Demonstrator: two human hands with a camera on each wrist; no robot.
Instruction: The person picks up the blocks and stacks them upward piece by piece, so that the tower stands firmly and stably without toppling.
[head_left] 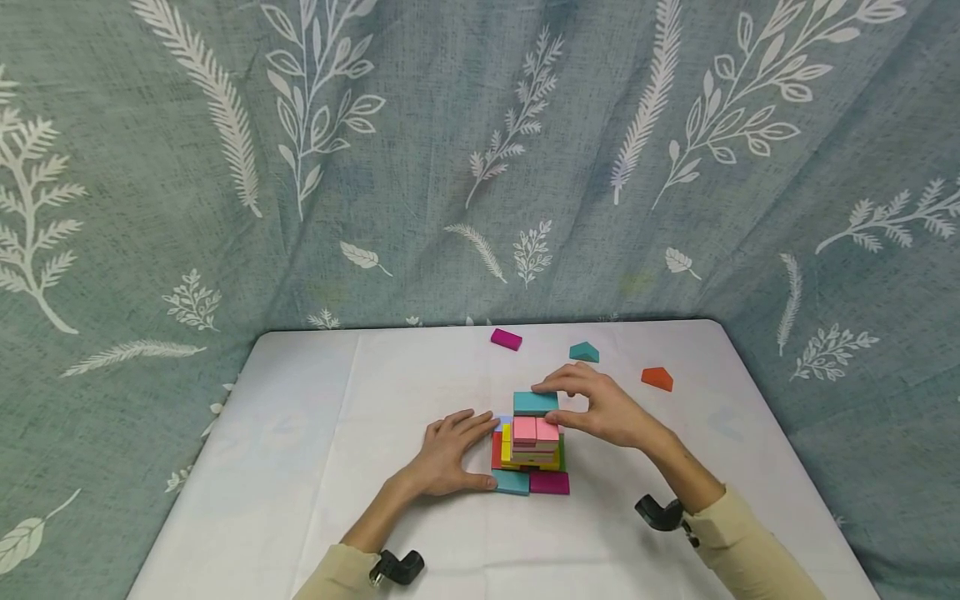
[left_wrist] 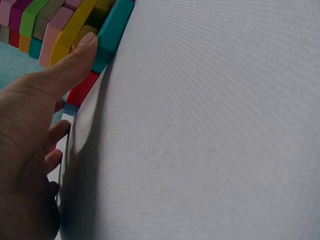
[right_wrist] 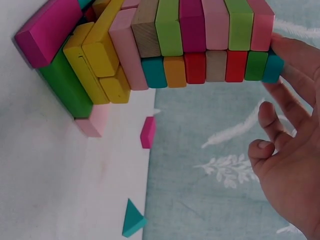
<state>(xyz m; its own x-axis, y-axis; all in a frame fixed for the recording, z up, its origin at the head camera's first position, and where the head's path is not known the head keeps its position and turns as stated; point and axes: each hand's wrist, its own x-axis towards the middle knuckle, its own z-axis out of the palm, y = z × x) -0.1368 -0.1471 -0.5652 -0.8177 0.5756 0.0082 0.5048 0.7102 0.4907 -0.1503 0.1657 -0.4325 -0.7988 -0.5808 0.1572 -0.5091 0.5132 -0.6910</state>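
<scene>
A tower of coloured wooden blocks (head_left: 534, 442) stands on the white table, with rows stacked upright in the right wrist view (right_wrist: 192, 27). My left hand (head_left: 448, 458) is spread along its left side; the thumb touches a low teal block (left_wrist: 109, 42) and the fingertips reach the blue block (head_left: 502, 423). At the top, my right hand (head_left: 603, 408) pinches a teal block (head_left: 535, 403) between thumb and forefinger, beside two pink blocks (head_left: 535, 430). Its other fingers are partly bent in the right wrist view. The tower's far side is hidden in the head view.
Beyond the tower lie a loose magenta block (head_left: 506, 339), a teal angled block (head_left: 584, 352) and an orange angled block (head_left: 657, 378). Another magenta block (head_left: 550, 483) is at the tower's front base. A leaf-patterned curtain (head_left: 450, 167) hangs behind the table (head_left: 315, 433).
</scene>
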